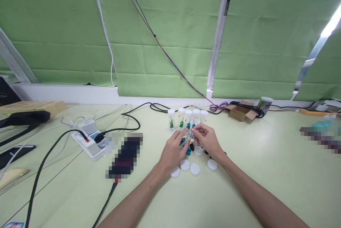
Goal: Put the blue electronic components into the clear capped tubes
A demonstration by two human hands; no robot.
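Note:
My left hand (173, 147) is closed, its fingertips pinching a small blue piece with a thin stem (183, 140). Close beside it, my right hand (207, 138) pinches the other end of the same piece; its exact kind is too small to make out. Just behind my hands stands a row of clear tubes with white caps (171, 112), some holding small green pieces (181, 124) and others blue ones. Below my fingers lie a loose blue piece (188, 151), small black parts (192, 147) and an upturned white cap (198, 151), partly hidden by my hands.
Several white caps (195, 169) lie nearer me. To the left are a blurred dark device (125, 157) on a black cable and a power strip (90, 146). An open cardboard box (239, 111) and a can (265, 105) stand at the back right, before green blinds (165, 15).

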